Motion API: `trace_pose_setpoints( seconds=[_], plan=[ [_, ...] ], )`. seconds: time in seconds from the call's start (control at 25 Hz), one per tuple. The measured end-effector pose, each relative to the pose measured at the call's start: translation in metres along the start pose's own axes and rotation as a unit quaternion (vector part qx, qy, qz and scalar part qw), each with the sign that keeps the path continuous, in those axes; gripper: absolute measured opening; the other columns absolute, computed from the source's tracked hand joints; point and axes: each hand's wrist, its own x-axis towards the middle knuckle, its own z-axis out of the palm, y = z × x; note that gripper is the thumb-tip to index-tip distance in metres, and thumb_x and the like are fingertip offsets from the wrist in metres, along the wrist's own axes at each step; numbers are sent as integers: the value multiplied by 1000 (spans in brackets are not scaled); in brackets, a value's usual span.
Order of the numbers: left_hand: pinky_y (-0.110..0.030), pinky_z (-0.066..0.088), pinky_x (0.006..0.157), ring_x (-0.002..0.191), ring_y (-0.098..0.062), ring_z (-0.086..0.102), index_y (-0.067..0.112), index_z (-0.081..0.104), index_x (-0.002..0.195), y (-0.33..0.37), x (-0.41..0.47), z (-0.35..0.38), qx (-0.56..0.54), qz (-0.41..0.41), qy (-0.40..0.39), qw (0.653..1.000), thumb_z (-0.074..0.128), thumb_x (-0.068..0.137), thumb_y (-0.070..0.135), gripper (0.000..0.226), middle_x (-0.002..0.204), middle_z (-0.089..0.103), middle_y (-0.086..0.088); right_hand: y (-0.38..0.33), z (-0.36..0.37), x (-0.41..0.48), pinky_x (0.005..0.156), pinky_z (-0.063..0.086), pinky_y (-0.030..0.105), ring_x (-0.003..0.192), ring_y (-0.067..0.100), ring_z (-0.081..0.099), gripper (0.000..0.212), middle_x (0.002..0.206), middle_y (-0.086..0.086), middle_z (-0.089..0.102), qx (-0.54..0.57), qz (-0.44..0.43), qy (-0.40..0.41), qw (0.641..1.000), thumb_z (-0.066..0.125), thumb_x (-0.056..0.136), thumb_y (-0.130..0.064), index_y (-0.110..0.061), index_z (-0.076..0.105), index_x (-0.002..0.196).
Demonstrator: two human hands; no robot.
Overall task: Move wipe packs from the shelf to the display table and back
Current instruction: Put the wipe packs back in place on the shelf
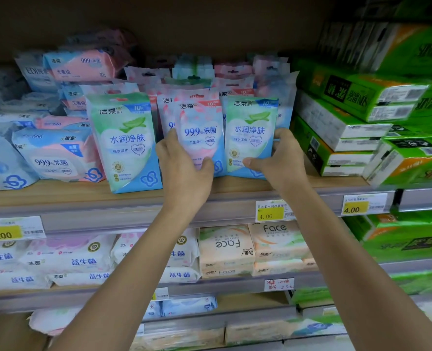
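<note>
Small wipe packs stand upright in rows on the wooden shelf (58, 196). My left hand (184, 171) grips a pink and blue pack (199, 130) at the front of the middle row, thumb on its face and fingers behind its left edge. My right hand (280, 158) grips a green and blue pack (250, 133) just to the right, thumb on its lower front, fingers round its right edge. Both packs rest upright on the shelf. Another green and blue pack (126, 140) stands free to the left.
Bigger pink and blue wipe bags (55, 155) are piled at the left. Green tissue bricks (362, 117) are stacked at the right, close to my right hand. Price tags (270, 211) line the shelf rail. Lower shelves hold more tissue packs (225, 249).
</note>
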Motion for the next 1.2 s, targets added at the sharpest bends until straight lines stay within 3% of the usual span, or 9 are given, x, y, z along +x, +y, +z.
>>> trace_pose_setpoints(
  seconds=[0.24, 0.36, 0.48, 0.6, 0.72, 0.8, 0.88, 1.0, 1.2],
  plan=[
    [-40, 48, 93, 115, -28, 50, 10, 42, 118, -5, 11, 3, -70, 17, 8, 997, 71, 73, 15, 53, 121, 50, -10, 9, -1, 10, 82, 56, 42, 101, 20, 63, 60, 110, 6, 65, 51, -17, -39, 998, 84, 61, -2, -12, 48, 107],
    [-17, 47, 80, 99, -19, 54, 20, 37, 107, -3, 10, -3, -109, 19, 13, 994, 73, 77, 13, 47, 108, 51, 0, 17, -1, 13, 79, 58, 43, 101, 22, 65, 58, 110, 8, 67, 68, -16, -47, 996, 85, 61, -5, -16, 49, 105],
    [-33, 49, 84, 97, -18, 56, 22, 35, 112, 1, 6, -5, -121, 50, 2, 991, 70, 80, 15, 48, 111, 50, 3, 16, -2, 10, 77, 59, 38, 98, 18, 67, 49, 110, 7, 69, 107, -4, -45, 993, 81, 69, -6, -16, 51, 106],
    [-16, 49, 80, 92, 5, 58, 23, 30, 131, 6, 4, -5, -151, 37, -30, 987, 68, 82, 9, 63, 106, 55, 7, 9, -7, 5, 75, 59, 36, 94, 18, 69, 43, 109, 9, 69, 149, 4, -31, 988, 76, 74, -2, -11, 51, 108],
    [-22, 51, 84, 88, 11, 58, 29, 45, 115, 10, 2, -14, -198, 9, -26, 980, 65, 86, 10, 40, 100, 59, 16, -1, -16, -8, 75, 59, 36, 94, 19, 70, 41, 107, 8, 71, 209, -5, -32, 977, 72, 76, 1, -6, 52, 112],
    [-17, 51, 73, 78, 14, 59, 25, 49, 109, 10, -3, -31, -249, -5, -19, 968, 64, 86, 8, 32, 93, 59, 20, -9, -20, -19, 76, 59, 36, 94, 19, 71, 41, 105, 5, 72, 233, -17, -40, 972, 71, 78, 0, -7, 53, 114],
    [-17, 52, 69, 82, 7, 62, 17, 52, 112, 5, -9, -56, -302, -33, -19, 952, 66, 85, 8, 32, 97, 63, 11, -17, -19, -31, 75, 59, 35, 94, 20, 71, 39, 102, 2, 73, 262, -30, -55, 963, 71, 77, -3, -9, 54, 112],
    [-32, 55, 83, 103, -19, 66, 12, 56, 117, -13, -25, -99, -352, -62, -29, 933, 67, 78, 13, 41, 113, 68, -3, -24, -9, -52, 73, 59, 33, 94, 20, 71, 47, 99, 1, 75, 311, -32, -99, 945, 73, 69, -10, -7, 57, 113],
    [-30, 57, 79, 98, -20, 69, 4, 56, 119, -39, -76, -148, -358, -114, 3, 927, 68, 76, 9, 45, 105, 73, -3, -27, 23, -80, 76, 57, 30, 97, 18, 70, 56, 101, 0, 74, 350, -17, -213, 912, 74, 60, -13, -8, 58, 114]
  ],
)
